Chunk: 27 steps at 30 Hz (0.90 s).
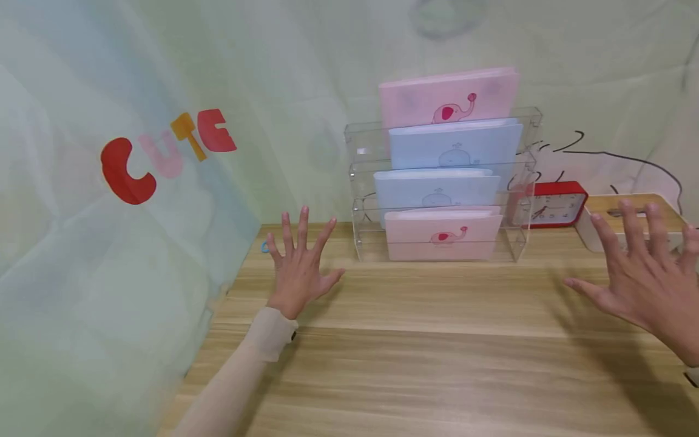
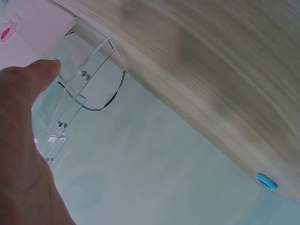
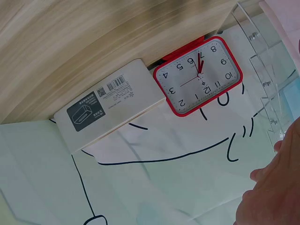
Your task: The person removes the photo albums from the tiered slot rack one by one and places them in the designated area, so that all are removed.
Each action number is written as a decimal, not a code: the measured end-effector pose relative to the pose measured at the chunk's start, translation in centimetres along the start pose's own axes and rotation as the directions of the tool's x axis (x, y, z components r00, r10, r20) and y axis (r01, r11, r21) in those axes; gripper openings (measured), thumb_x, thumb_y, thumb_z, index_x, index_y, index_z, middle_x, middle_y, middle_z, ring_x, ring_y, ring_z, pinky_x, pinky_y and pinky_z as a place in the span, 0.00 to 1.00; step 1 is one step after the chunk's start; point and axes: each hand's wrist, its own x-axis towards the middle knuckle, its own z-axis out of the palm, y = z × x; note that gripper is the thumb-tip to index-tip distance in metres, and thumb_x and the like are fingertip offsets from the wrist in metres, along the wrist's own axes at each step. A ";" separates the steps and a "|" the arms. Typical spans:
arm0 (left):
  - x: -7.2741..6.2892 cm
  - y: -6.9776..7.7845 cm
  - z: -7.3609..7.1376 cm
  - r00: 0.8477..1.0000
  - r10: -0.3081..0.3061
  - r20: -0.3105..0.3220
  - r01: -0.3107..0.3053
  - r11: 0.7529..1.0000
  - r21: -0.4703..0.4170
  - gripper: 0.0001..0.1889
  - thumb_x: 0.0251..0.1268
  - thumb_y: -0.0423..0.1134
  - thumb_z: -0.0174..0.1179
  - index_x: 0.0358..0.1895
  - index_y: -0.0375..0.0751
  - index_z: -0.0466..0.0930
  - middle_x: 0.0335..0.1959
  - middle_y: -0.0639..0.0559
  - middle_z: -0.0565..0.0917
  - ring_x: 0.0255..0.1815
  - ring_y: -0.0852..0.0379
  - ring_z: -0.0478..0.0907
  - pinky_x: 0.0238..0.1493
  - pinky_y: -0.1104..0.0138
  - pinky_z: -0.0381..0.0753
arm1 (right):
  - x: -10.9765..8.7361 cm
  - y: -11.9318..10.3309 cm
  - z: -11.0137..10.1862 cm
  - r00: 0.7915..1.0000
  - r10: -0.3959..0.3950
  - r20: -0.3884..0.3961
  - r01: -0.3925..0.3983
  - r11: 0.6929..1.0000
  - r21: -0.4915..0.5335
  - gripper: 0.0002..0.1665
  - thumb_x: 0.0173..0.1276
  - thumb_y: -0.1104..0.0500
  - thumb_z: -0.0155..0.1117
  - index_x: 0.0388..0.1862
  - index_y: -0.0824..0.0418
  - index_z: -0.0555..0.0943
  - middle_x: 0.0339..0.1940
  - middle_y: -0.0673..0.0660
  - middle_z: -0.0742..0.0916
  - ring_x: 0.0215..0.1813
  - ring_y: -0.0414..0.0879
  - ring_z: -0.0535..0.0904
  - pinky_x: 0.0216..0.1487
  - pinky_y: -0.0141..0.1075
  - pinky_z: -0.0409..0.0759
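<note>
Fingers spread wide, my left hand (image 1: 300, 273) hovers over or rests on the wooden table, left of a clear acrylic rack (image 1: 357, 203); contact cannot be told. My right hand (image 1: 650, 285), also spread, is held above the table on the right, in front of a box. Neither hand holds anything. Stepped in the rack stand a tall pink folder (image 1: 404, 103), a blue folder (image 1: 417, 142), a second blue folder (image 1: 401, 188) and a low pink folder (image 1: 406, 237) with an elephant print. In the left wrist view my thumb (image 2: 44, 75) appears before the rack.
A red-framed clock (image 3: 180, 86) stands right of the rack, beside a white box (image 3: 136, 89) with a wooden slotted lid. A small blue ring (image 2: 266, 181) lies at the table's back left. Curtain-like cloth with a red letter C (image 1: 117, 170) borders the table.
</note>
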 end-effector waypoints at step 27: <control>4.6 2.7 2.4 0.994 0.024 0.107 0.056 0.730 -0.681 0.56 0.73 0.49 0.67 0.90 0.58 0.32 0.91 0.40 0.41 0.90 0.32 0.45 0.80 0.27 0.59 | 3.8 -2.3 1.2 0.880 0.183 0.438 -0.367 0.848 0.383 0.56 0.69 0.48 0.74 0.89 0.56 0.56 0.82 0.76 0.68 0.77 0.78 0.64 0.67 0.83 0.62</control>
